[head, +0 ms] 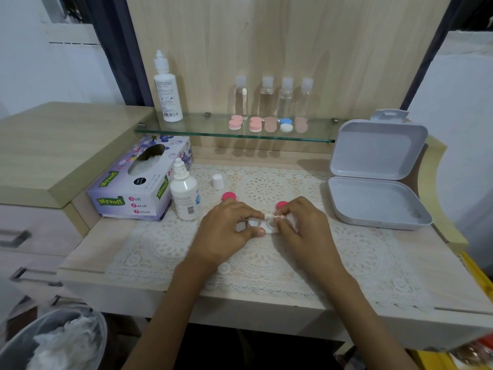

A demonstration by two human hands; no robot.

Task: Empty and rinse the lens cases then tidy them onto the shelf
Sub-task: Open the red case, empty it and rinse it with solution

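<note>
Notes on what cannot be seen or read:

- White lens case (262, 226): mostly covered. The left hand (224, 231) curls over one well and the right hand (301, 225) hides the other end. Cannot tell if the wells hold liquid.
- White wad (270, 216): pinched by the right hand at the case's rim, mostly inside the fingers. Material unclear.
- Left pink cap (228, 196), right pink cap (281, 204): near edges hidden behind knuckles.
- Tall bottle (168, 94), small bottle (185, 194): print too small to read.
- Bin (102, 329): cut by the lower-left corner, blurred.
- Yellow object (477, 279): cut off by the right edge, unidentifiable.
</note>
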